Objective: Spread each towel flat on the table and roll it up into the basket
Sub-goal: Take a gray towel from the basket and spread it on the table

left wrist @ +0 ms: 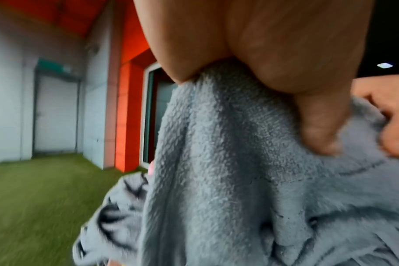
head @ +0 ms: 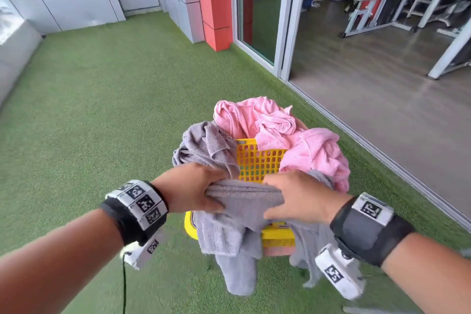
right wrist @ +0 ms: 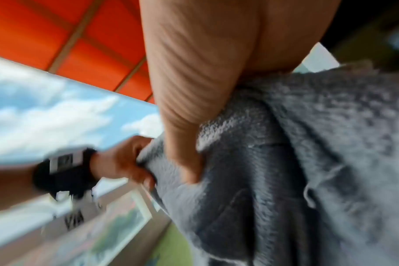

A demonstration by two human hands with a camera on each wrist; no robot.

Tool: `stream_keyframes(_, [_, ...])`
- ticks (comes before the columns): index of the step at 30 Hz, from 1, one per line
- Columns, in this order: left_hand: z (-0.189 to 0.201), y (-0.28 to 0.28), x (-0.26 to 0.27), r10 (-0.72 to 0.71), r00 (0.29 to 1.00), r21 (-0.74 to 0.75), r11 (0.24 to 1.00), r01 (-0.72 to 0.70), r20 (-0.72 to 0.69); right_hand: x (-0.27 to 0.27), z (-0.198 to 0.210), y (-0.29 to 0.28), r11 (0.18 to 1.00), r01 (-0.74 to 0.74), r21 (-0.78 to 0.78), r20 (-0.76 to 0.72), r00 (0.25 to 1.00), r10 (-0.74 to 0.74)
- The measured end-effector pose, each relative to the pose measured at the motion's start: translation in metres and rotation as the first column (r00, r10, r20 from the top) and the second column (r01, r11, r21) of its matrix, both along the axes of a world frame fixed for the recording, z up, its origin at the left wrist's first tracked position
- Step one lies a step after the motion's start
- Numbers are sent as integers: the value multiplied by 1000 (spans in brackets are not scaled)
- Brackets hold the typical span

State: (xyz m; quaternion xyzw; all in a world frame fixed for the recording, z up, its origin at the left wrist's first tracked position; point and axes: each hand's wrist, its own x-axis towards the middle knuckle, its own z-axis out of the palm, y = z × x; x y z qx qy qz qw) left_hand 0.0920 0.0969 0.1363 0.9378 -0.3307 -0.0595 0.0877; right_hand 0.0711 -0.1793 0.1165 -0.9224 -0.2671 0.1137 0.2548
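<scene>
While both hands hold it up, the gray towel (head: 242, 201) hangs bunched over the near side of the yellow basket (head: 257, 160) in the head view. The left hand (head: 196, 187) squeezes one end of the bunch with curled fingers, and the right hand (head: 298, 197) squeezes the other end, so the towel runs between the two hands and its loose parts droop down past the basket's front rim toward the green grass floor (head: 89, 109). A second gray towel (head: 204, 145) lies crumpled over the basket's left edge, and two pink towels (head: 288, 132) sit piled on the far and right side, so I count four towels and one basket. Seen from the left wrist, the left hand (left wrist: 273, 68) pinches the fuzzy gray towel (left wrist: 228, 162) with thumb and fingers, the cloth falling straight below it, and the right hand (left wrist: 390, 115) grips the same cloth at the right edge. Seen from the right wrist, the right hand (right wrist: 194, 108) clamps the gray towel (right wrist: 296, 153) with its thumb pressed into the folds, and the left hand (right wrist: 123, 162) grabs the towel's other end just beside it.
</scene>
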Motion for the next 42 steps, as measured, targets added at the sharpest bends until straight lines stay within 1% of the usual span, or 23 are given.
stream_keyframes(1, [7, 5, 1, -12, 998, 43, 999, 10, 58, 5, 9, 1, 991, -44, -126, 81, 995, 55])
stream_keyframes(3, [20, 16, 4, 5, 994, 26, 1000, -8, 106, 15, 24, 0, 968, 7, -250, 167, 985, 36])
stream_keyframes(6, [42, 34, 12, 81, 988, -56, 996, -74, 135, 29, 45, -10, 976, 94, -197, 184, 981, -57])
stream_keyframes(9, [51, 48, 14, 204, 975, -193, 964, -185, 86, 33, 66, -13, 998, 69, -2, 143, 987, -68])
stream_keyframes(12, [50, 54, 12, 364, 911, -414, 812, -412, -192, 36, 78, -10, 985, 112, 131, 116, 985, -127])
stream_keyframes(15, [65, 29, 2, 247, 873, -667, 567, -483, -421, 38, 86, 2, 977, 161, 138, 53, 984, -170])
stream_keyframes(16, [72, 18, 0, 205, 879, -711, 523, -471, -431, 39, 88, 9, 970, 166, 176, 5, 986, -169])
stream_keyframes(17, [79, 7, 0, 190, 898, -735, 520, -435, -397, 39, 90, 18, 958, 177, 227, -61, 984, -168])
stream_keyframes(19, [91, -6, 5, 179, 938, -729, 592, -343, -297, 38, 96, 39, 897, 236, 374, -236, 959, -154])
stream_keyframes(22, [101, -8, 10, 111, 969, -663, 711, -232, -220, 41, 102, 60, 705, 385, 596, -466, 880, -87])
stream_keyframes(23, [102, -5, 10, 126, 983, -589, 788, -182, -135, 41, 109, 64, 642, 427, 637, -504, 861, -72])
stream_keyframes(25, [99, 3, 10, 185, 974, -305, 942, -138, 130, 42, 124, 65, 542, 472, 695, -525, 849, -65])
stream_keyframes(27, [84, 16, 11, 221, 942, -101, 974, -201, 253, 42, 141, 60, 502, 476, 722, -523, 851, -54])
stream_keyframes(29, [66, 35, 15, 294, 925, -48, 956, -291, 240, 38, 157, 56, 527, 442, 726, -481, 874, -71])
stream_keyframes(31, [51, 59, 18, 439, 880, -85, 898, -431, 178, 35, 170, 50, 596, 404, 694, -446, 891, -85])
stream_keyframes(33, [46, 78, 20, 605, 792, -234, 784, -574, 82, 34, 178, 41, 742, 291, 604, -406, 913, -27])
stream_keyframes(34, [46, 84, 20, 655, 754, -345, 701, -625, -34, 35, 180, 35, 872, 177, 456, -325, 945, -22])
stream_keyframes(35, [49, 86, 20, 662, 726, -457, 596, -660, -184, 36, 180, 31, 978, 63, 199, -176, 984, -28])
stream_keyframes(36, [52, 85, 19, 627, 710, -551, 487, -678, -320, 38, 178, 27, 995, 6, -97, -22, 1000, -9])
stream_keyframes(37, [57, 82, 16, 572, 704, -608, 398, -687, -420, 39, 172, 26, 941, 18, -337, 122, 992, 24])
stream_keyframes(38, [63, 78, 14, 515, 716, -647, 350, -678, -471, 38, 168, 27, 875, 42, -483, 224, 972, 77])
stream_keyframes(40, [82, 67, 4, 460, 740, -670, 344, -657, -490, 41, 152, 28, 797, 80, -598, 349, 922, 169])
stream_keyframes(42, [100, 62, -5, 449, 807, -691, 439, -574, -384, 49, 144, 24, 802, 141, -580, 378, 919, 111])
